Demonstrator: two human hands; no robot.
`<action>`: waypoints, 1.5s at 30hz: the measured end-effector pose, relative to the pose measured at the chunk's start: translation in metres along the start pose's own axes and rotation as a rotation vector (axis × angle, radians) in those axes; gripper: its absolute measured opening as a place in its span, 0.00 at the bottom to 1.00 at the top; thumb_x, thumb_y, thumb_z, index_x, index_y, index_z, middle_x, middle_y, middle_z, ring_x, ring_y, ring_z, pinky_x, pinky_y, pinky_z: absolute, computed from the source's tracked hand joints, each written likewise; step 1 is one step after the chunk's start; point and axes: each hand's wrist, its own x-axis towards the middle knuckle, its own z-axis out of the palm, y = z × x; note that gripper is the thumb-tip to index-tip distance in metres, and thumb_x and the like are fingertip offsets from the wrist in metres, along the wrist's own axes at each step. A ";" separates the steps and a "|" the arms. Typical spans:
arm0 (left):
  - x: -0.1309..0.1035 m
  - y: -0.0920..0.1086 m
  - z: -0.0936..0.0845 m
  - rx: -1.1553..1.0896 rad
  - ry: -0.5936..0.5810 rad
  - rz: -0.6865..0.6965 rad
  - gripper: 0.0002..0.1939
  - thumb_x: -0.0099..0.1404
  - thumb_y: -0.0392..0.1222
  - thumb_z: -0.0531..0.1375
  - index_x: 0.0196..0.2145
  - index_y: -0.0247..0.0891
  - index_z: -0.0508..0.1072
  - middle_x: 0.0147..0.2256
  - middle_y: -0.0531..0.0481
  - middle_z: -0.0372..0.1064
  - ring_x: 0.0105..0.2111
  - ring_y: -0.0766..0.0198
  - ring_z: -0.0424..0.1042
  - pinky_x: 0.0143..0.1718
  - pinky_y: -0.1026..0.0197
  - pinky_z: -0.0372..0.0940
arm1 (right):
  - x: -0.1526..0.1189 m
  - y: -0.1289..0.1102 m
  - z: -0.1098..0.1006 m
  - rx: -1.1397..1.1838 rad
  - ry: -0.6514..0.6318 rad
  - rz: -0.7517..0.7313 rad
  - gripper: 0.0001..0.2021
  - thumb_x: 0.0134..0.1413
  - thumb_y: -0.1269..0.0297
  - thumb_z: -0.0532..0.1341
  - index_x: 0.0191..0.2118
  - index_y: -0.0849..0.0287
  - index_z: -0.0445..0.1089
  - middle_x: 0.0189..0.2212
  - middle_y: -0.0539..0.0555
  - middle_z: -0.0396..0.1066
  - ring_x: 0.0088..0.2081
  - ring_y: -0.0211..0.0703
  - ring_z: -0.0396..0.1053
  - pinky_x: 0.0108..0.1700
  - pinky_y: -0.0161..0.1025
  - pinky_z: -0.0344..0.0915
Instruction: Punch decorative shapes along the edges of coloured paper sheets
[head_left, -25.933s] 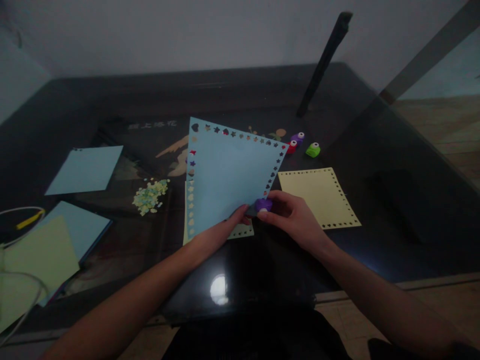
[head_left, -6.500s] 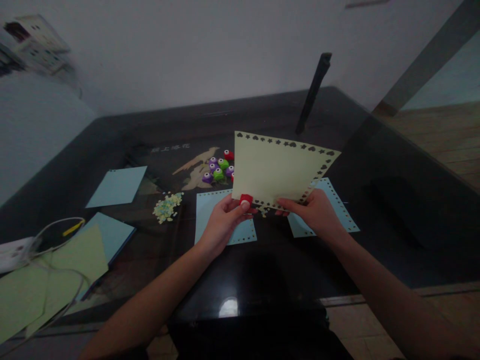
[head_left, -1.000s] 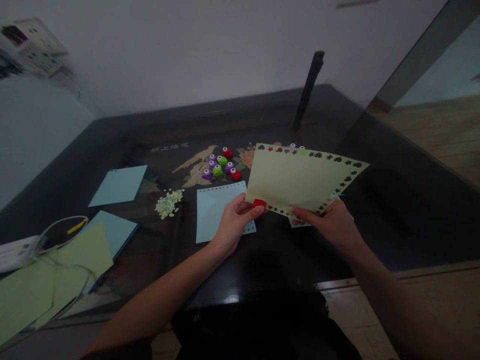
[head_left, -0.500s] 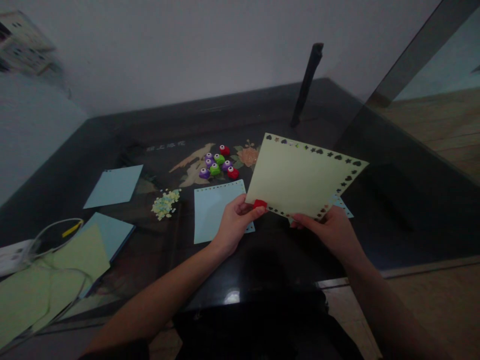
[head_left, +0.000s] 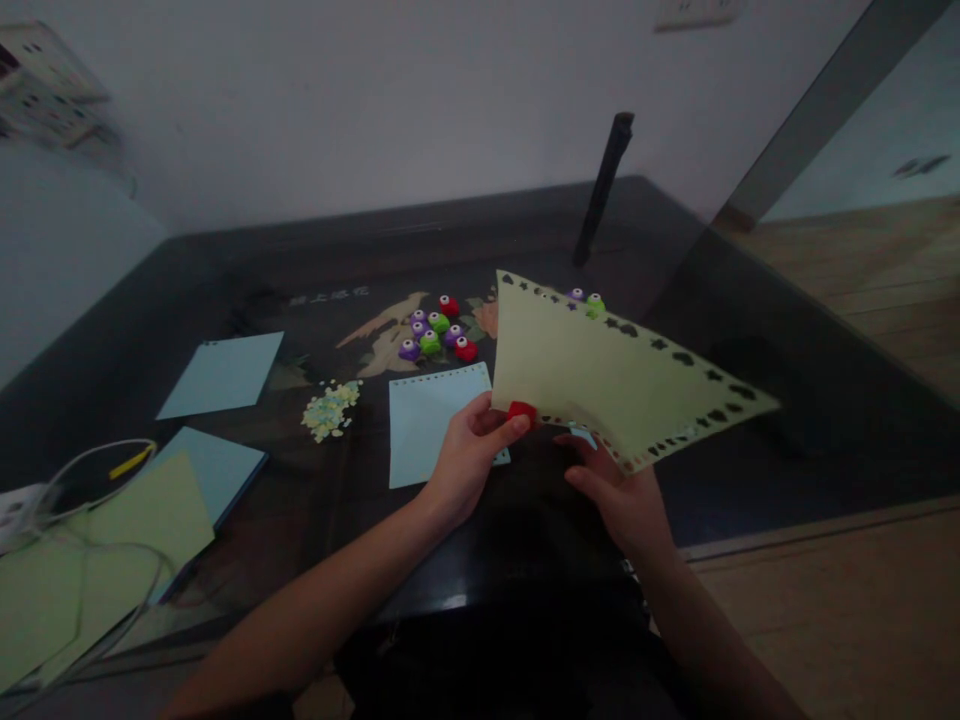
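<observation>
My left hand (head_left: 476,445) pinches a red punch (head_left: 522,412) at the lower left corner of a yellow-green sheet (head_left: 592,370). Rows of small cut-out shapes run along the sheet's edges, and its right side bends downward. My right hand (head_left: 619,485) is under the sheet's lower edge, thumb and fingers apart, holding nothing that I can see. Behind my left hand a light blue sheet (head_left: 424,430) with holes along its edges lies on the dark table (head_left: 337,540).
Several purple, green and red punches (head_left: 430,342) stand behind the blue sheet. Paper bits (head_left: 330,411) are heaped left of it. Farther left lie another blue sheet (head_left: 225,375), stacked green paper (head_left: 165,510) and a white cable (head_left: 82,545). A dark stick (head_left: 604,190) rises at the back.
My right hand has let go of the yellow-green sheet and moved left and down. The sheet's right side has sagged, and two punches behind it have come into view.
</observation>
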 end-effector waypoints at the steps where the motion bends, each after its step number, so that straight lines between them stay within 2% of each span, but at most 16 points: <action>1: -0.001 0.000 0.000 -0.004 0.001 0.008 0.15 0.55 0.40 0.66 0.40 0.34 0.72 0.34 0.47 0.76 0.37 0.61 0.73 0.44 0.59 0.62 | 0.000 0.000 0.004 -0.008 0.033 -0.013 0.17 0.36 0.67 0.69 0.38 0.54 0.71 0.37 0.52 0.75 0.39 0.47 0.73 0.46 0.47 0.70; 5: -0.002 0.000 -0.001 0.021 0.017 0.033 0.16 0.54 0.41 0.67 0.41 0.35 0.72 0.35 0.47 0.75 0.36 0.62 0.73 0.43 0.59 0.62 | 0.002 -0.004 0.012 -0.110 0.197 -0.060 0.09 0.42 0.66 0.67 0.34 0.58 0.73 0.31 0.54 0.76 0.34 0.46 0.74 0.44 0.47 0.72; 8: -0.002 0.001 -0.002 0.039 0.024 0.036 0.16 0.54 0.41 0.66 0.40 0.35 0.72 0.35 0.46 0.76 0.36 0.62 0.73 0.43 0.59 0.62 | 0.003 -0.005 0.013 -0.163 0.267 -0.092 0.08 0.44 0.65 0.67 0.34 0.60 0.74 0.32 0.57 0.77 0.35 0.47 0.75 0.44 0.47 0.72; 13: -0.003 0.003 0.000 0.008 0.006 0.032 0.15 0.55 0.40 0.66 0.41 0.34 0.72 0.37 0.45 0.75 0.38 0.62 0.73 0.45 0.59 0.62 | -0.003 0.004 0.013 -0.023 0.215 -0.071 0.08 0.45 0.65 0.66 0.34 0.60 0.74 0.33 0.56 0.77 0.36 0.48 0.75 0.44 0.48 0.72; 17: -0.005 0.003 0.003 -0.011 0.013 0.004 0.14 0.55 0.41 0.66 0.38 0.34 0.72 0.34 0.46 0.75 0.36 0.61 0.72 0.43 0.59 0.62 | -0.009 0.009 0.012 -0.023 0.199 -0.072 0.07 0.44 0.65 0.67 0.32 0.58 0.75 0.29 0.54 0.77 0.34 0.47 0.75 0.44 0.48 0.71; 23: -0.006 0.001 0.005 -0.046 -0.014 -0.031 0.15 0.54 0.41 0.67 0.38 0.34 0.72 0.36 0.46 0.75 0.37 0.60 0.73 0.44 0.58 0.62 | -0.005 0.005 0.015 -0.322 0.269 -0.039 0.07 0.44 0.58 0.66 0.28 0.55 0.76 0.31 0.52 0.78 0.41 0.49 0.73 0.57 0.54 0.59; 27: -0.006 -0.002 0.005 -0.033 -0.010 -0.033 0.15 0.54 0.41 0.66 0.38 0.34 0.72 0.37 0.46 0.75 0.38 0.60 0.73 0.44 0.58 0.63 | 0.000 -0.002 0.019 -0.540 0.331 -0.082 0.09 0.45 0.54 0.64 0.26 0.54 0.75 0.30 0.53 0.77 0.43 0.53 0.72 0.59 0.58 0.53; 30: -0.006 -0.004 0.005 -0.025 -0.013 -0.039 0.15 0.54 0.41 0.66 0.39 0.35 0.72 0.37 0.46 0.75 0.37 0.61 0.73 0.44 0.58 0.63 | 0.003 -0.005 0.021 -0.621 0.358 -0.112 0.11 0.45 0.52 0.64 0.24 0.53 0.73 0.28 0.54 0.76 0.45 0.56 0.70 0.60 0.61 0.50; 35: -0.005 -0.008 0.004 0.002 0.019 -0.065 0.16 0.53 0.42 0.67 0.39 0.34 0.72 0.35 0.47 0.75 0.35 0.62 0.73 0.42 0.59 0.64 | 0.005 -0.006 0.024 -0.586 0.394 -0.153 0.10 0.44 0.56 0.65 0.33 0.53 0.74 0.35 0.56 0.75 0.48 0.56 0.69 0.59 0.59 0.54; 39: -0.004 -0.009 0.003 0.019 0.036 -0.060 0.15 0.53 0.41 0.67 0.38 0.35 0.73 0.33 0.48 0.75 0.34 0.64 0.72 0.40 0.60 0.64 | 0.006 -0.005 0.024 -0.565 0.360 -0.118 0.08 0.45 0.58 0.65 0.31 0.55 0.74 0.32 0.55 0.75 0.45 0.55 0.71 0.56 0.58 0.59; 45: -0.003 -0.008 0.004 0.041 0.051 -0.059 0.14 0.53 0.41 0.67 0.37 0.34 0.73 0.33 0.48 0.75 0.33 0.64 0.71 0.39 0.60 0.64 | 0.007 -0.003 0.022 -0.642 0.341 -0.213 0.10 0.46 0.58 0.65 0.35 0.56 0.74 0.35 0.55 0.76 0.47 0.54 0.70 0.58 0.58 0.56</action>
